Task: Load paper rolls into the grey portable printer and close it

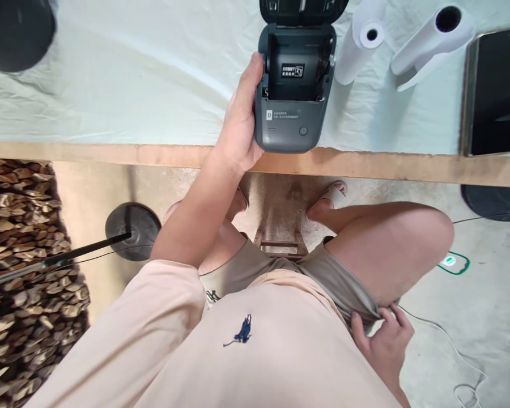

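Observation:
My left hand (242,122) is wrapped round the left side of a dark grey portable label printer (287,127), thumb along its edge. The printer's black lid (304,11) is flipped up, and its roll compartment shows nothing but a small printed sticker. It is held over the front edge of the covered table. Down by my right thigh, my right hand (385,345) has thumb and fingers closed on the hem of my shorts (352,283). To the right of the printer, a narrow-cored white paper roll (352,54) stands beside another paper roll (425,42) with a loose end.
A phone (499,93) with a dark screen lies at the table's right end. At the back left is a black round object (15,34). Below the wooden table edge (153,156) are a stand with a round base (131,229), stacked firewood (29,283) and a pale cable (454,340).

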A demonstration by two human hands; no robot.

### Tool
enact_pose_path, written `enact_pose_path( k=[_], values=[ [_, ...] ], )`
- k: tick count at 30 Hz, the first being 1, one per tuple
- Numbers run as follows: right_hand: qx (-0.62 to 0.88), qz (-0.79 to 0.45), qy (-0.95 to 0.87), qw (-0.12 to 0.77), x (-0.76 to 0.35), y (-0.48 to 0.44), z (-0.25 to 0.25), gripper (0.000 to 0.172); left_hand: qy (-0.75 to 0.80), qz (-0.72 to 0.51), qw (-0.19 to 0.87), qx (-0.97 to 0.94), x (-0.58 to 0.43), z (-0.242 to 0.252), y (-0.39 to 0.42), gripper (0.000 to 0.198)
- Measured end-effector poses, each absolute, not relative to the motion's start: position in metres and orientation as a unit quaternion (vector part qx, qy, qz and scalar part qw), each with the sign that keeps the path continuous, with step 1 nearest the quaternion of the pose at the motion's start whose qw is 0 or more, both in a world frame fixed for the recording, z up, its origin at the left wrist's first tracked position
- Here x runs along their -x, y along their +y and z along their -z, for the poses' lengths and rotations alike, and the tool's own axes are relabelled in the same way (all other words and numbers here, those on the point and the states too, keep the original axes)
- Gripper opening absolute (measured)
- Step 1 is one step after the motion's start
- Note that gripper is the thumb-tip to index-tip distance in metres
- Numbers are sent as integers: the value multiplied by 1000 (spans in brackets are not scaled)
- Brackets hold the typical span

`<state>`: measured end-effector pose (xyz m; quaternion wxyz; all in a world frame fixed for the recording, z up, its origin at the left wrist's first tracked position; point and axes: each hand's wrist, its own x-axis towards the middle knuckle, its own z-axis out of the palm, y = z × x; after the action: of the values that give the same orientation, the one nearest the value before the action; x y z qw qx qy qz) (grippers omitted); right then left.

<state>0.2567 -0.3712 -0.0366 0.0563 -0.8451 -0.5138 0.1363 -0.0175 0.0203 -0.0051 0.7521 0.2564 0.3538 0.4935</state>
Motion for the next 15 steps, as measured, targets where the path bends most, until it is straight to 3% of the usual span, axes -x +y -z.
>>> enact_pose_path(
  k=[3, 6, 10, 13, 15],
  values=[
    [825, -187, -531, 48, -266, -408, 34, 51, 349, -492, 754, -261, 18, 6, 20, 42],
    [805, -240, -539, 64, -277, -437, 36, 48, 361, -499, 757, -218, 19, 6, 20, 42],
    [830, -230, -501, 89, -298, -427, 41, 56, 359, -488, 759, -238, 21, 4, 20, 41],
    [882, -160, -433, 94, -315, -372, 40, 82, 335, -482, 760, -280, 20, 3, 21, 41],
    [906, -143, -386, 96, -323, -323, 37, 86, 318, -493, 756, -291, 19, 3, 20, 42]
  ],
)
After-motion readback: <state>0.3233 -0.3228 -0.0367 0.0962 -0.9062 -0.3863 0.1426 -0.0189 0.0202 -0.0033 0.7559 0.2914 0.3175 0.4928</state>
